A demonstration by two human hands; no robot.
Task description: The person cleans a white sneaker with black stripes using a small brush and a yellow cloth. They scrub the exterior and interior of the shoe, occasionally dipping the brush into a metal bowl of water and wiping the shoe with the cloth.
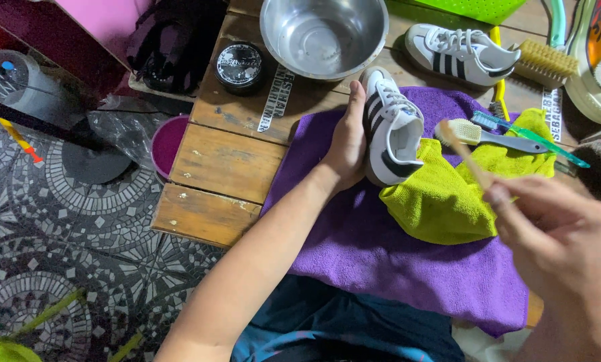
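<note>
1. The shoe (391,127) is a small white sneaker with black side stripes, white laces and a dark heel patch. It lies on the purple towel (381,255), toe pointing to 12 o'clock.
2. The left hand (347,144) is closed round the shoe's left flank, thumb stretched along the sole edge toward the toe.
3. The right hand (555,231) is curled round a thin pale stick (465,154), blurred; its tip stands at 3 o'clock of the shoe, close to the heel opening. Whether the tip touches the shoe cannot be told.
4. A yellow-green cloth (448,194), soft and crumpled, lies on the towel under the shoe's heel.
5. Two toothbrushes (508,134), one grey and one teal, rest on the cloth.
6. At 12 o'clock stands a round steel bowl (324,33), shiny. A second matching sneaker (461,53) and a bristle brush (545,62) lie at 1 o'clock.
7. The table (227,161) is worn wooden planks.
</note>
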